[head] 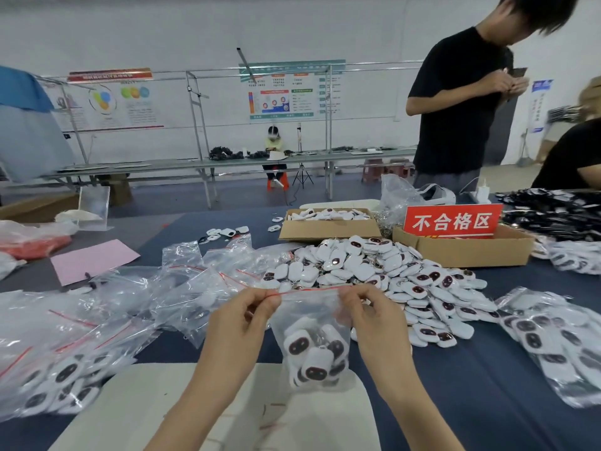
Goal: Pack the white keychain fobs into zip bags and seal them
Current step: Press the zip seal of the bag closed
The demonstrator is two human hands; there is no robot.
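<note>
Fingers [271, 298] stretch the seal strip taut

Thumb and fingers of the left hand [247, 317] and right hand [370, 315] each pinch a top corner of the clear plastic zip bag [309, 320], held upright over the dark blue tabletop [487, 385]. To my eye, that lets the white oval keychain fobs [305, 353] inside sink clear of the red strip, ready for pressing shut. The loose heap of fobs [374, 275] lies just behind, within reach.

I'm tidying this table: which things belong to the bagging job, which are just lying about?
In the job: zip bag pinched at its top by left hand and right hand; fob pile; empty zip bags; filled bags.
Lying about: pink paper; red sign; black items.
</note>
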